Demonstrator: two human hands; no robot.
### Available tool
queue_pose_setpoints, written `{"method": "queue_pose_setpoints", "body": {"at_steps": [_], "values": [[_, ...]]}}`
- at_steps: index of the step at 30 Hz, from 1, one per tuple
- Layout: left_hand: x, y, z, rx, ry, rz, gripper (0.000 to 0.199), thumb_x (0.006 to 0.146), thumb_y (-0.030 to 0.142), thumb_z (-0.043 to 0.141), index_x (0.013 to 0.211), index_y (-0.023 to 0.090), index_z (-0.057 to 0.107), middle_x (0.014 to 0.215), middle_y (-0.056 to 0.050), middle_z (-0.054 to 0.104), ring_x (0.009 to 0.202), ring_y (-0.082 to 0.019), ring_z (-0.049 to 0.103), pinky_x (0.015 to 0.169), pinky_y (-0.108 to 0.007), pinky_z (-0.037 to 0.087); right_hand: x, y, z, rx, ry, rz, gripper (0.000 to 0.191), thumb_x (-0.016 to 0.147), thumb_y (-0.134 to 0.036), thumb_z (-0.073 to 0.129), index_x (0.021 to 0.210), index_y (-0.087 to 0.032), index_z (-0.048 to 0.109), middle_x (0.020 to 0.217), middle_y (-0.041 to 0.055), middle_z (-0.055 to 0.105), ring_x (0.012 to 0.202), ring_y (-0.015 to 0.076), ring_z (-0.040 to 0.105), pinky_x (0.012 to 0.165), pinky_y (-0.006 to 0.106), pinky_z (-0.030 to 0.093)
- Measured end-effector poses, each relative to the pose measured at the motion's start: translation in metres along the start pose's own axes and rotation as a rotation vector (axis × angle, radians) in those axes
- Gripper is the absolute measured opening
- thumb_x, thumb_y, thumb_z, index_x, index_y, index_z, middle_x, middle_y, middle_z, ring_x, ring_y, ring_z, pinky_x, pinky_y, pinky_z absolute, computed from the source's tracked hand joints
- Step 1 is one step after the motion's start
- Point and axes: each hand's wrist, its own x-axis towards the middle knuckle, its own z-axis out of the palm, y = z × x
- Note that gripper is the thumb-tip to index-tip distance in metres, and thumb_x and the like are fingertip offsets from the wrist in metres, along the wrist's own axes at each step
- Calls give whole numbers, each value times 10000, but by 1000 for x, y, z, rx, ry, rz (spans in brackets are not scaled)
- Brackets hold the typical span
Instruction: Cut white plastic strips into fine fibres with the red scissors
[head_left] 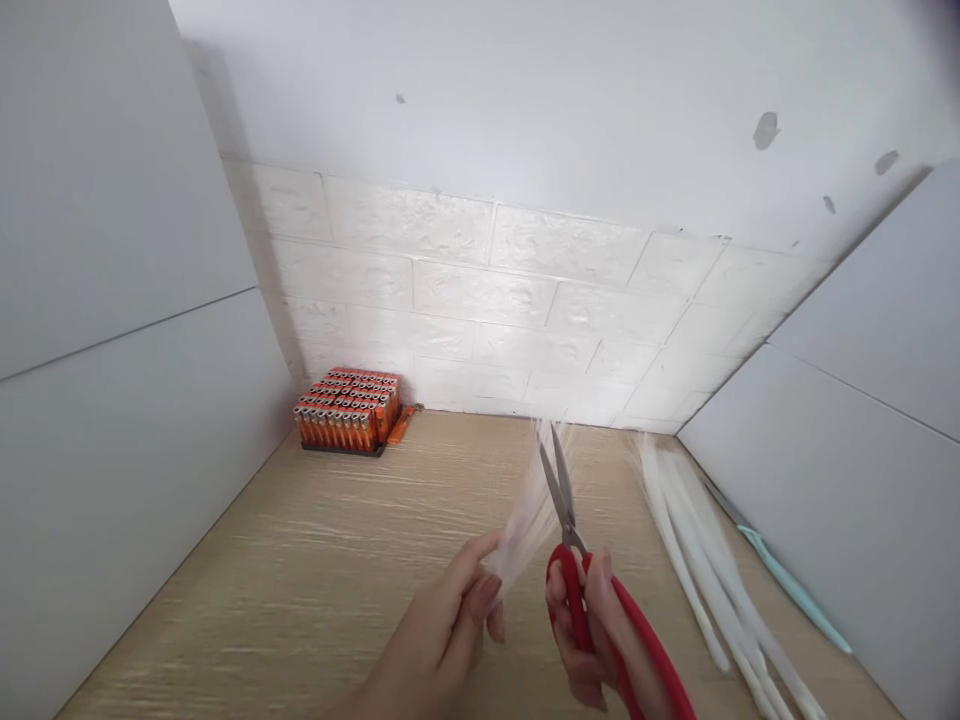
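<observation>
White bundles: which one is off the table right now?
The bundle pinched in the left hand, beside the scissors; the other bundles lie on the table at right.

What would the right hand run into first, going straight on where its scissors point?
Leading with the scissors, the right hand would probably meet the white strands held by the left hand, with the wall beyond; depth is hard to judge.

The back wall (525, 90), grey-spotted above, carries glossy white brick-patterned panelling (450, 285) below. Smooth pale panels (135, 350) flank a wood-grain surface (337, 560).
</observation>
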Motion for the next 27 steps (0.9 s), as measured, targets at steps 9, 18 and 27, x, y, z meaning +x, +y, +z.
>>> {"method": "queue_pose_setpoints", "body": {"at_steps": [9, 18, 27], "values": [[-5, 10, 3, 133, -89, -2, 452, 1082, 450, 269, 1364, 151, 458, 792, -9, 532, 733, -116, 470, 718, -212, 353, 3, -9, -3, 77, -31, 64, 440, 1088, -470, 482, 1031, -37, 539, 780, 30, 447, 638, 28, 421, 580, 89, 420], [-4, 7, 1, 136, -111, -26, 465, 1078, 472, 267, 1350, 138, 443, 794, -6, 535, 663, -101, 435, 671, -209, 341, -7, 8, 9, 176, -97, 101, 641, 962, -707, 560, 964, -106, 336, 737, -17, 231, 566, -4, 163, 492, 76, 196], [-5, 1, 3, 28, -90, -66, 521, 1066, 563, 305, 1385, 169, 424, 802, -7, 531, 604, -82, 388, 562, -182, 298, -8, 6, 12, 158, -82, 141, 817, 808, -888, 591, 965, -137, 312, 754, 1, 192, 577, 21, 196, 511, 126, 211]]}}
